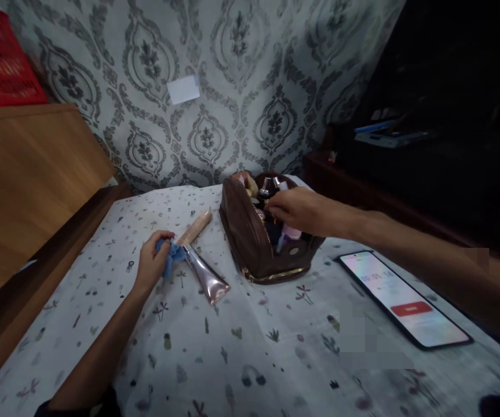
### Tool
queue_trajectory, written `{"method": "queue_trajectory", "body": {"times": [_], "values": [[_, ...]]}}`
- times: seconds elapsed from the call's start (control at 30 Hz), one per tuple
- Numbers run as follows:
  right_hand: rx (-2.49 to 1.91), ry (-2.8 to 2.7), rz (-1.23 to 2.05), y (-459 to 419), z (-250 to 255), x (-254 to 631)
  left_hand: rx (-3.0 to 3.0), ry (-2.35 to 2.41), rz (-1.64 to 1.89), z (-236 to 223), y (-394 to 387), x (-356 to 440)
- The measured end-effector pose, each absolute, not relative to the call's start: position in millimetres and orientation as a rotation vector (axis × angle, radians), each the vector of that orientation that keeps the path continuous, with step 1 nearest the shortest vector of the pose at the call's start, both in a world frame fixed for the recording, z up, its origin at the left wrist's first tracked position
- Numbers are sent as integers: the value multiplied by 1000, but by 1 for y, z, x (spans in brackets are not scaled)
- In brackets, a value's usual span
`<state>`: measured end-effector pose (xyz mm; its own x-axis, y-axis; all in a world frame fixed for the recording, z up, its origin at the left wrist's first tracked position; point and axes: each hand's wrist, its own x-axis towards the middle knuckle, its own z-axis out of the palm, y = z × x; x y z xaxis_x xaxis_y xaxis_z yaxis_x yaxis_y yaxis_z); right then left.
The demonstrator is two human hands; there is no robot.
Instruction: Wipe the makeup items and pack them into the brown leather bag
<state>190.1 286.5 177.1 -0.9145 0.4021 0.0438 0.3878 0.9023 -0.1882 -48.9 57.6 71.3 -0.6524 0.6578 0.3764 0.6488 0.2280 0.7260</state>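
Observation:
A brown makeup bag [243,231] with a gold zip stands unzipped on the patterned cloth, filled with several cosmetics. My right hand [291,208] reaches into its opening, fingers bent together among the items; what they grip, if anything, is hidden. To the left of the bag, my left hand [154,255] is closed on a crumpled blue cloth [171,258]. Right beside that cloth lies a shiny rose-coloured tube [208,278]. Behind it rests a slim beige tube [195,227], its near end close to my left fingers.
A phone [406,301] with a lit timer screen lies to the right, under my right forearm. Wooden furniture [36,191] with a red basket [6,63] on it borders the left. Behind the table [250,359] rises a patterned wall [236,87].

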Motion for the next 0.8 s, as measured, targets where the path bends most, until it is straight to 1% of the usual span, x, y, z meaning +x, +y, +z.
{"method": "queue_trajectory", "body": {"times": [0.07,0.13,0.23,0.3,0.4,0.53,0.67,0.8], "values": [[-625,-2764,232,262,180,197,1439,2447,1415,63,57,-44],[-521,-2555,311,230,173,201,1572,2447,1383,55,58,-35],[-170,-2621,528,180,139,197,1706,2412,1307,42,59,-24],[-63,-2735,626,155,107,186,1821,2368,1205,32,59,-22],[-272,-2816,692,134,67,161,1969,2352,1066,16,56,-25],[-606,-2871,622,126,50,131,2046,2392,1036,6,51,-32],[-720,-2777,623,120,47,121,2036,2433,1050,8,49,-33],[-649,-2637,769,115,30,124,1889,2422,1158,14,48,-35]]}}
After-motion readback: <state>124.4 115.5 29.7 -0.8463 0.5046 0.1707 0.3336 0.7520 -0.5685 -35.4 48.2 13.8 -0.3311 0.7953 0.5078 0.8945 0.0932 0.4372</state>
